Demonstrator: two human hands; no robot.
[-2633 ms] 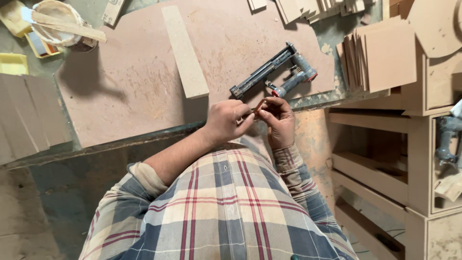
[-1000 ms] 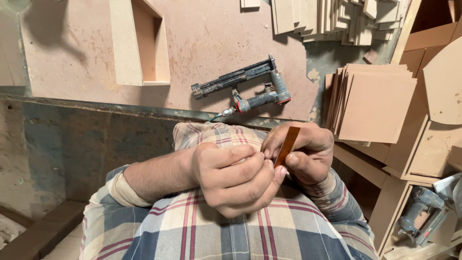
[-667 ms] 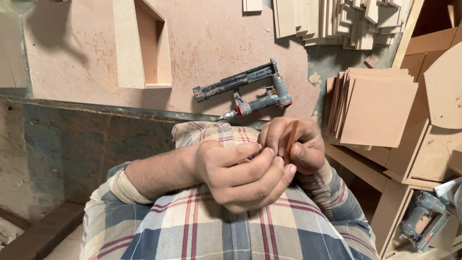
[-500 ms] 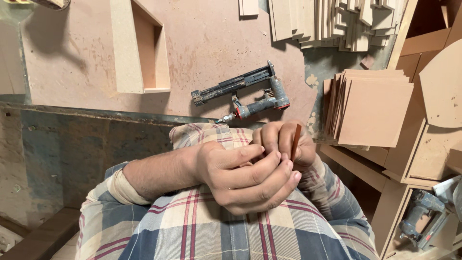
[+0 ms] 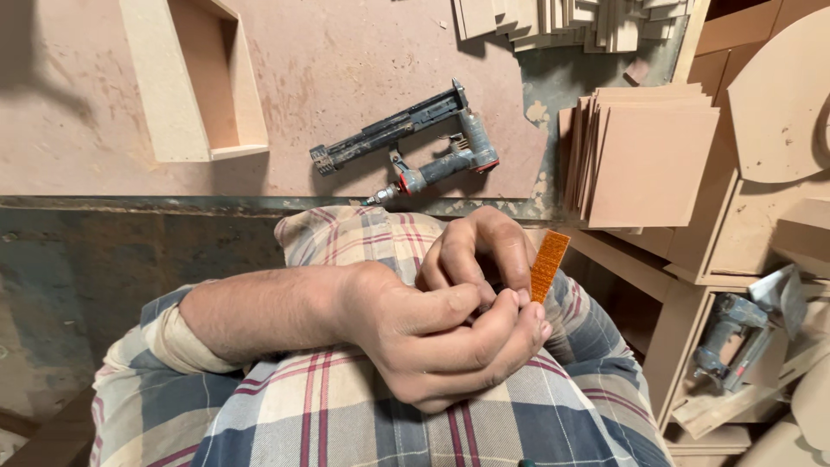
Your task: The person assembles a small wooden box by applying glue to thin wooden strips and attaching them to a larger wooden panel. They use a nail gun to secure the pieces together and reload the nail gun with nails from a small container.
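A: From the head view, what sits where?

B: Both hands are bunched close to the chest over a plaid shirt [image 5: 363,415]. The left hand [image 5: 432,346] lies in front, fingers curled tight toward the other one. The right hand [image 5: 480,251] is behind it, its grip closed on an orange strip of nails [image 5: 548,265], which sticks up and to the right past the fingertips.

A: Is the left hand's grip on the strip too?

B: It is closed and pressed right where the strip's lower end disappears, but whether it pinches the strip I cannot tell; the fingers hide that.

A: And the tool?

B: A nail gun [image 5: 406,147] lies on the bench [image 5: 346,69], well apart from the hands, beside an open fibreboard frame [image 5: 194,82]. A stack of square panels [image 5: 644,151] leans to the right.

A: How should the strip be handled?

B: I'd judge it brittle: hold it by the flat faces, support it near any break point, and keep it straight.
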